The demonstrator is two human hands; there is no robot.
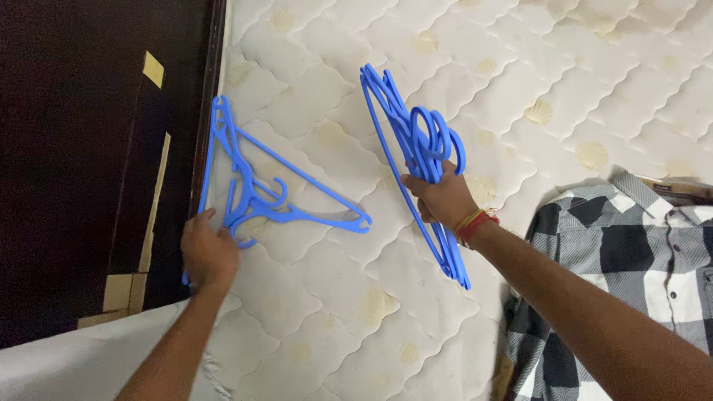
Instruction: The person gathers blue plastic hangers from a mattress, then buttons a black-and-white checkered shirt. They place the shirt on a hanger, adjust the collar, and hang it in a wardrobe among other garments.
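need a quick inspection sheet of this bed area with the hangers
surface: white quilted mattress, yellowish stains, bare.
job's things: a few blue plastic hangers lying flat near the mattress's left edge; a bunch of blue hangers held on edge above it.
clutter: black-and-white checked shirt at lower right; white sheet at lower left.
grippers: left hand resting on the flat hangers; right hand closed on the bunch, threads on the wrist.
cables: nothing seen.
surroundings: dark wooden panel on the left with tape scraps.
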